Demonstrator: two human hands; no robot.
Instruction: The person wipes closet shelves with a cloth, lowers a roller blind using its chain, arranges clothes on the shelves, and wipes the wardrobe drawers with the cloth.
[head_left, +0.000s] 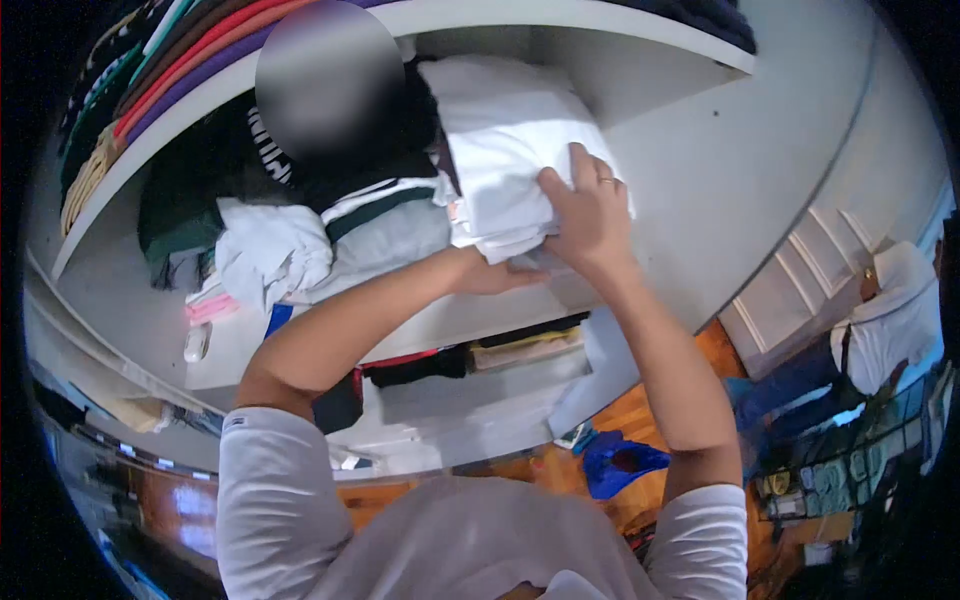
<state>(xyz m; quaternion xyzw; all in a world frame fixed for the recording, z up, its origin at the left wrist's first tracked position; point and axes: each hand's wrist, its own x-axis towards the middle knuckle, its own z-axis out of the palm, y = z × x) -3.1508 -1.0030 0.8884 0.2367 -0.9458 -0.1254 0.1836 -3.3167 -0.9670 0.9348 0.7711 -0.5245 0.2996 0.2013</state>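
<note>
A stack of folded white clothes (510,140) sits at the right end of the middle wardrobe shelf. My right hand (592,215), with a ring on one finger, grips the stack's front right edge. Beneath its front edge my left hand (495,274) supports the stack; some of its fingers are hidden. Left of the stack lie folded grey clothing (395,245), a crumpled light grey garment (272,250) and dark garments, one with white lettering (268,150). A round blurred patch covers part of the dark pile.
The upper shelf (560,12) carries colourful folded clothes (200,60). Below is another shelf with folded garments (525,350). A blue bag (618,465) lies on the wooden floor. At right stand a person in jeans (885,320), white drawers (800,280) and a rack of shoes (835,480).
</note>
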